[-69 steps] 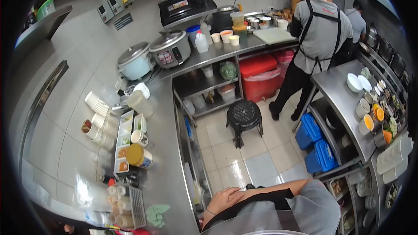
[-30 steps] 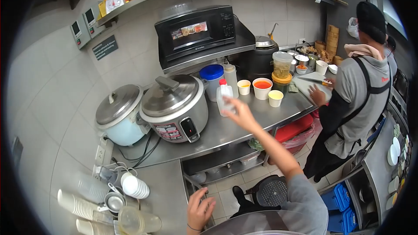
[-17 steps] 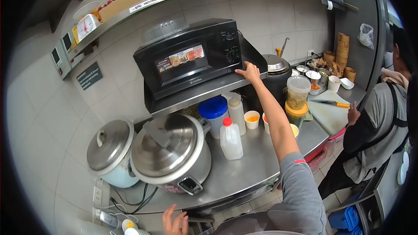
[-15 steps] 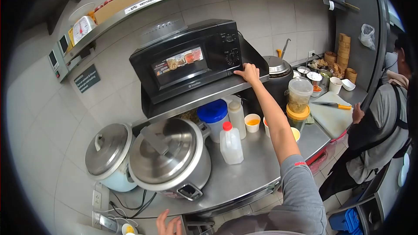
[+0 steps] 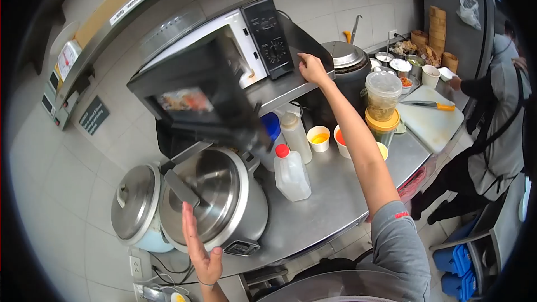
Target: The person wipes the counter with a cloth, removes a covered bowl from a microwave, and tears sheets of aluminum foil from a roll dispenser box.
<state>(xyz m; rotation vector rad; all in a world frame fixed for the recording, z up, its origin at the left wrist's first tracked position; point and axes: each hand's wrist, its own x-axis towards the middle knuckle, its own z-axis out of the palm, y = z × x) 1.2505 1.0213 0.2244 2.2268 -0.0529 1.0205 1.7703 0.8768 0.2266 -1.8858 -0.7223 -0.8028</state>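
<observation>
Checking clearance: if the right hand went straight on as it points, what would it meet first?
Probably the boxy, black microwave oven, near its right front edge, though depth is unclear.

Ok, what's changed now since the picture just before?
The door of the microwave, shut before, has swung open. The left hand has risen in front of the grey cooker. The right hand stays by the microwave's lower right corner; the red-capped bottle stays on the counter.

A microwave [image 5: 210, 72] is sitting on a shelf [image 5: 285, 90] left of the right hand [image 5: 313, 70], a pot [image 5: 348, 67] standing right of that hand, a knife [image 5: 428, 104] lying on a board [image 5: 430, 126] farther right; a rice cooker [image 5: 215, 190] is standing beyond the left hand [image 5: 202, 254]
</observation>
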